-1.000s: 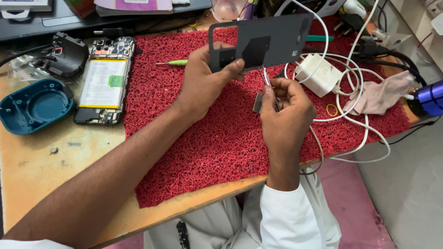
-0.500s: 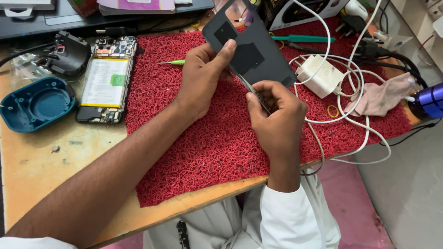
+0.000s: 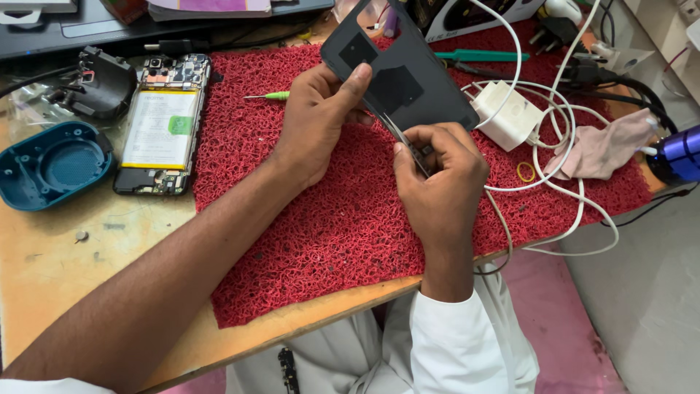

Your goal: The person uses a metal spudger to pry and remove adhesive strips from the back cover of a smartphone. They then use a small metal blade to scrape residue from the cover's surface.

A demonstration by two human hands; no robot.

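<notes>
My left hand (image 3: 321,120) holds a dark phone back cover (image 3: 401,73) tilted up above the red mat (image 3: 328,233), inner side facing me, thumb pressed on its lower edge. My right hand (image 3: 441,182) pinches metal tweezers (image 3: 405,142) whose tips touch the cover's lower edge. An opened phone (image 3: 162,124) with its battery exposed lies flat at the mat's left border, apart from both hands.
A teal round housing (image 3: 51,164) and a black part (image 3: 106,84) sit left on the wooden table (image 3: 65,277). A small green screwdriver (image 3: 270,95), a teal-handled screwdriver (image 3: 488,55), a white charger (image 3: 507,113) with cables, a pink cloth (image 3: 605,149) and a blue tool (image 3: 682,153) lie on the right.
The left hand has turned the back cover from level to slanted and lifted it toward the upper left. The right hand moved the tweezers up against the cover's lower edge.
</notes>
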